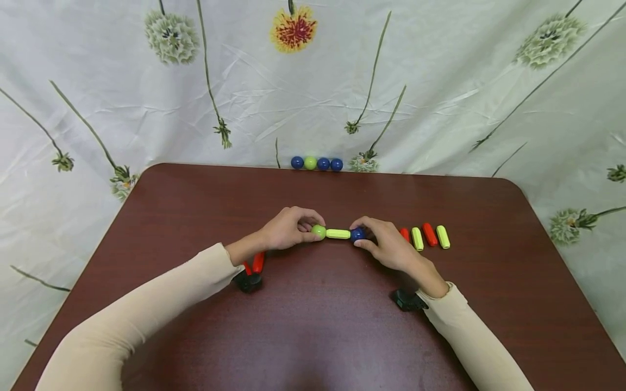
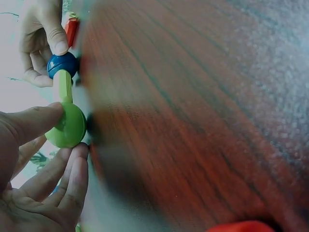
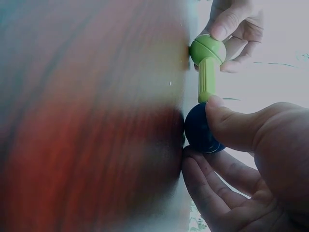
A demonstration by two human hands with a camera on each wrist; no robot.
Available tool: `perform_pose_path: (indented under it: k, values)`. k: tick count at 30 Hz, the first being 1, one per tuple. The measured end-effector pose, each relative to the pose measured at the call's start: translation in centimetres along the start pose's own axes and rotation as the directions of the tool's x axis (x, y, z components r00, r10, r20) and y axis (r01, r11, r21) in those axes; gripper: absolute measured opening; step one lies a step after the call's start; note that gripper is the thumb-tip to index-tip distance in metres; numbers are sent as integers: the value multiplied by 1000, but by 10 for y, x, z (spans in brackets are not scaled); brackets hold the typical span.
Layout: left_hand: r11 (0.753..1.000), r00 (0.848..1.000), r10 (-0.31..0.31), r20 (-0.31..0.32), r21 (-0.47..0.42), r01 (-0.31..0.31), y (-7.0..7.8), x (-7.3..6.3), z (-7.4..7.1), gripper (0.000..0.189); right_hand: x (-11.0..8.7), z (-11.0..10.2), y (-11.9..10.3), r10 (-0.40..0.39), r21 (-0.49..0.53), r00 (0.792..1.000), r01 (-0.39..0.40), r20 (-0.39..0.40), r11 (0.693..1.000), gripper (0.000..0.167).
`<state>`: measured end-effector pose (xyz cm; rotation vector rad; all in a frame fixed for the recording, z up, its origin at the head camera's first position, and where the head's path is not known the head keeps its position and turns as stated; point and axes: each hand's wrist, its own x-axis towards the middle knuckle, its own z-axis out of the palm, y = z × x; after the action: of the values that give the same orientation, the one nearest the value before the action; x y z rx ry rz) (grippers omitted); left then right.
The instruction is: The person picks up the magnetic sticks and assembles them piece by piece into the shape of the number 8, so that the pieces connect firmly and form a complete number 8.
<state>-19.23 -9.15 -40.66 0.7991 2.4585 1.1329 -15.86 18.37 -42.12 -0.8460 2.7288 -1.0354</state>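
Observation:
A light-green ball (image 1: 319, 232), a ribbed yellow-green rod (image 1: 338, 234) and a dark blue ball (image 1: 357, 234) stand end to end in a row on the table. My left hand (image 1: 293, 228) pinches the green ball between thumb and fingers. At the other end, my right hand (image 1: 386, 243) grips the blue ball the same way. In the left wrist view the rod (image 2: 63, 87) meets both balls, with the green ball (image 2: 68, 125) nearest. From the right wrist, the blue ball (image 3: 202, 128) sits under the thumb, close to the tabletop.
Red and yellow-green rods (image 1: 430, 234) lie just right of my right hand. More red rods (image 1: 258, 262) are partly hidden by my left wrist. Several blue and green balls (image 1: 323, 164) line the far edge of the brown table (image 1: 313, 336). Behind hangs a flowered cloth (image 1: 313, 81).

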Motion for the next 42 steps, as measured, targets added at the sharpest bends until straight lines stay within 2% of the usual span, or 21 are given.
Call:
perform_pose_path:
  k: [7, 17, 23, 27, 35, 42]
  values:
    - [1000, 1000, -19, -5, -9, 19, 1, -1, 1, 24, 0, 0, 0, 0, 4, 1000, 0, 1, 1000, 28]
    - [1000, 1000, -10, -3, -12, 10, 0, -4, 2, 26, 0, 1, 0, -6, 1, 1000, 6, 0, 1000, 28]
    - [1000, 1000, 7, -19, -3, -7, -1, -10, -1, 37, 0, -1, -2, 0, -1, 1000, 0, -4, 1000, 28]
    - [1000, 998, 11, -54, 0, -11, 0, -19, -8, 41, 0, 0, -3, 15, -7, 1000, -15, -1, 1000, 28]
    - [997, 994, -3, -106, -74, -5, -1, -44, -23, 40, 0, 0, -3, 9, -10, 1000, -9, -2, 1000, 28]
    - [995, 995, -36, -96, -97, 27, -6, -65, -25, 38, -1, 1, -3, 10, -11, 1000, -10, -6, 1000, 29]
